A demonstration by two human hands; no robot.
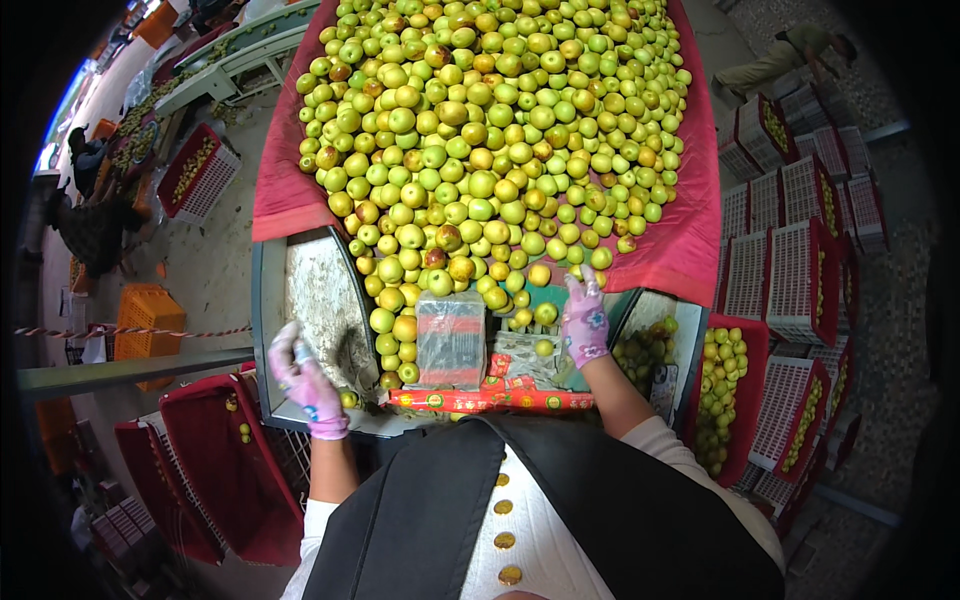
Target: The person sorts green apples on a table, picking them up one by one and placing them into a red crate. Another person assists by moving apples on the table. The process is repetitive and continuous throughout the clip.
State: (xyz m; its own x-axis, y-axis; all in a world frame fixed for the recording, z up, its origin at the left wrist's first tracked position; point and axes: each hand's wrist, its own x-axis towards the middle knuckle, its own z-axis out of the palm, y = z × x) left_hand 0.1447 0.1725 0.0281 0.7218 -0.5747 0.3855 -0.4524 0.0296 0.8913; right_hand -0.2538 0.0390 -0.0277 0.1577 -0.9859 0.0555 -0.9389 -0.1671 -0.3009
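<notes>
A large heap of green-yellow jujube-like fruits [480,165], some with brown patches, covers the sorting table on a red cloth [675,255]. My left hand [307,382], in a pink patterned glove, is over the metal tray [322,285] at the table's left; its fingers are slightly curled and no fruit shows in them. My right hand [585,319], gloved alike, reaches to the heap's lower right edge, its fingertips by a few fruits; whether it grips one cannot be told. Between the hands lie a plastic-wrapped block [451,341] and a red printed strip [487,401].
Red-lined crates [225,457] stand low at the left, with an orange crate [148,330] beyond. A crate of fruit [721,397] adjoins the table's right side, near stacked white crates [795,255]. A phone [663,382] lies in the right tray. People are at both sides.
</notes>
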